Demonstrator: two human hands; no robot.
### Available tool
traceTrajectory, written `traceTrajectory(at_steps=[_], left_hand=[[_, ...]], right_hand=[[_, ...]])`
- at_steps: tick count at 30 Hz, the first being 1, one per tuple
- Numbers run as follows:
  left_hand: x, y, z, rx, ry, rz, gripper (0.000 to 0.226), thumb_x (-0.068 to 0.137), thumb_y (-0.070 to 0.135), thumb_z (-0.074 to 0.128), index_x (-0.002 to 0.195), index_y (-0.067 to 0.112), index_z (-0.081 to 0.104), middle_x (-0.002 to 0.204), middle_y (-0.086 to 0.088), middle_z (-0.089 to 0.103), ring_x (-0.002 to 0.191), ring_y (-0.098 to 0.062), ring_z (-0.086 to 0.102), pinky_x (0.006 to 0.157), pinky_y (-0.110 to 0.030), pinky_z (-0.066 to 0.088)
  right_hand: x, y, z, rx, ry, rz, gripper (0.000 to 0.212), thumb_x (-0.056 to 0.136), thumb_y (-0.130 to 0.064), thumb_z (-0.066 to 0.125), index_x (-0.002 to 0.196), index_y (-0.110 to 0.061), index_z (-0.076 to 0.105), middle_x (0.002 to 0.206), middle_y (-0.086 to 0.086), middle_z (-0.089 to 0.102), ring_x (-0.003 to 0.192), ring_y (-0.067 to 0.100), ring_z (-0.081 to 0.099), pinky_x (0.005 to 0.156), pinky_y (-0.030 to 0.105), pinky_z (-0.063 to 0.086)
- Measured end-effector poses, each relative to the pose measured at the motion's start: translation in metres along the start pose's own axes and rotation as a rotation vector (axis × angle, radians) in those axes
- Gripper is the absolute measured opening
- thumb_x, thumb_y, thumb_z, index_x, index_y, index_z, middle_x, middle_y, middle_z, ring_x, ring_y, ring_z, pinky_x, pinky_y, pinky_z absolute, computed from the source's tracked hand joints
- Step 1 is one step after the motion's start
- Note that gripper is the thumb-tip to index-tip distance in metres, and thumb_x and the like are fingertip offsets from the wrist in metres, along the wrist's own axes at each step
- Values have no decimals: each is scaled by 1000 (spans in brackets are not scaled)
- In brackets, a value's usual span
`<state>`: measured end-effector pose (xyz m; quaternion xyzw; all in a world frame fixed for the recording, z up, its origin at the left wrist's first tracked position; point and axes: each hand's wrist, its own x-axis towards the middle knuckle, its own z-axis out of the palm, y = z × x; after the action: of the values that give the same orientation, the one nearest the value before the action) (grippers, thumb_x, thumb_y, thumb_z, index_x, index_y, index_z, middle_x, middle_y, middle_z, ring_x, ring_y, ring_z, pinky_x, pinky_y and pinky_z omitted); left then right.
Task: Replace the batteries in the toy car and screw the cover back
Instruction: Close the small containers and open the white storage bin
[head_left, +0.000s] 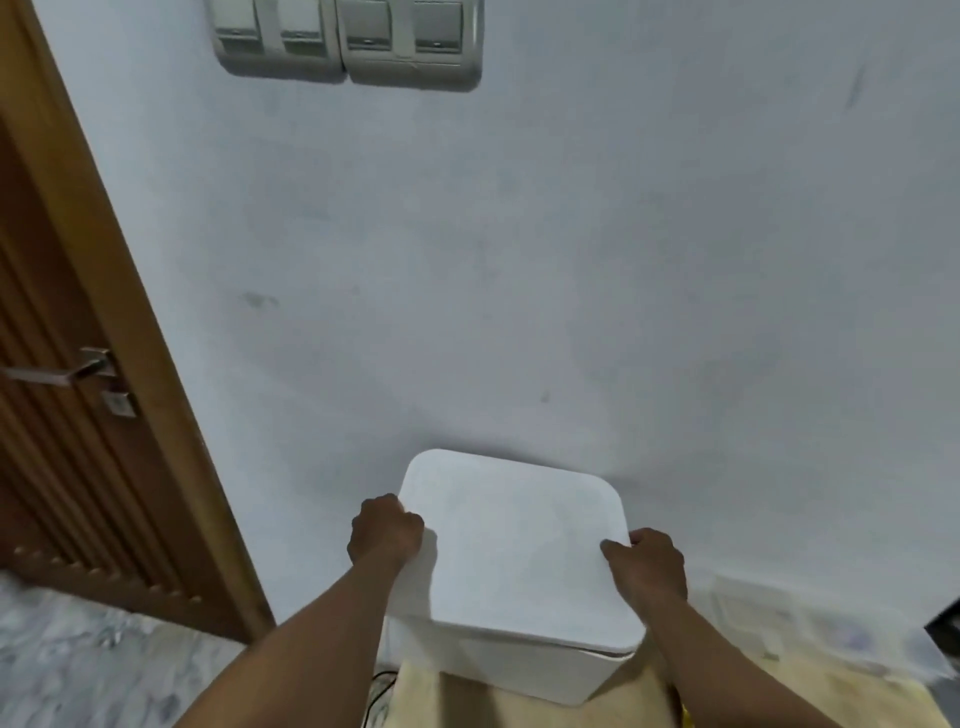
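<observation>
a person's two bare forearms reached forward from the bottom of the head view, both clamped on the lid (519, 545) of a white plastic box (535, 675). the left grip (387, 530) was fisted over the lid's left edge near its far corner, knuckles up, fingers curled round the rim. the right grip (649, 564) held the right edge, its thumb lying flat on the lid's top and the other fingers tucked down the side. both wrists were straight and the arms ran roughly parallel, one on each side of the box.

the lid was a smooth, matt white square with softly rounded corners, overhanging the body below; a thin seam showed along its near right edge. the box stood on a pale tan worktop (421, 699), against a plain grey-white wall (519, 260) marked with faint scuffs. a thin black cable (378, 682) curled beside the box's near left corner.

the toy car was not visible; whether it lay inside the box could not be told.

to the left stood a ribbed brown wooden door (62, 493) in a lighter wood frame, with a brushed metal lever handle (57, 371). grey rocker switches (345, 41) sat high on the wall, and mottled grey stone floor (78, 665) showed at lower left.
</observation>
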<state>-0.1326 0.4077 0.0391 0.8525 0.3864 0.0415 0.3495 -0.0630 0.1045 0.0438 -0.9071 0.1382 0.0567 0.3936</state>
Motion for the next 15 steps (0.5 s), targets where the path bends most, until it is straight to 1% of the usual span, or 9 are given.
traceTrajectory(at_steps=[4, 7, 9, 11, 13, 15], left_hand=[[16, -13, 9, 74, -69, 9, 25, 78, 21, 50, 98, 13, 63, 110, -8, 61, 102, -30, 60, 86, -40, 54], [22, -15, 13, 95, -90, 31, 24, 81, 19, 51, 100, 11, 63, 110, -9, 61, 103, -31, 60, 83, -37, 53], [24, -15, 16, 89, -112, 66, 17, 82, 17, 51, 92, 9, 62, 106, -11, 63, 100, -31, 62, 78, -34, 51], [25, -14, 17, 78, -125, 91, 7, 83, 16, 51, 79, 12, 55, 101, -11, 62, 95, -31, 61, 69, -30, 45], [26, -15, 18, 49, -114, 92, 14, 83, 15, 50, 70, 16, 47, 96, -10, 60, 85, -29, 58, 63, -27, 38], [26, -15, 18, -8, -105, 78, 15, 83, 12, 50, 68, 14, 47, 90, -9, 59, 74, -25, 54, 57, -27, 34]], right_hand=[[1, 0, 14, -43, -9, 46, 42, 74, -37, 70, 107, -12, 68, 105, 6, 70, 97, 29, 67, 82, 36, 56], [2, 0, 16, -65, 30, 44, 40, 77, -36, 68, 107, -10, 68, 107, 7, 69, 100, 30, 65, 81, 33, 53], [2, 1, 16, -82, 70, 42, 35, 82, -33, 63, 109, -10, 68, 111, 7, 67, 103, 30, 64, 81, 31, 50], [4, 3, 15, -78, 89, 59, 28, 86, -26, 59, 107, -11, 68, 108, 7, 67, 99, 30, 63, 80, 32, 49], [6, 4, 15, -69, 100, 69, 22, 87, -22, 58, 104, -12, 68, 106, 7, 68, 92, 30, 61, 78, 32, 48], [7, 3, 14, -68, 115, 72, 19, 85, -19, 57, 98, -14, 70, 101, 7, 69, 86, 30, 60, 78, 33, 50]])
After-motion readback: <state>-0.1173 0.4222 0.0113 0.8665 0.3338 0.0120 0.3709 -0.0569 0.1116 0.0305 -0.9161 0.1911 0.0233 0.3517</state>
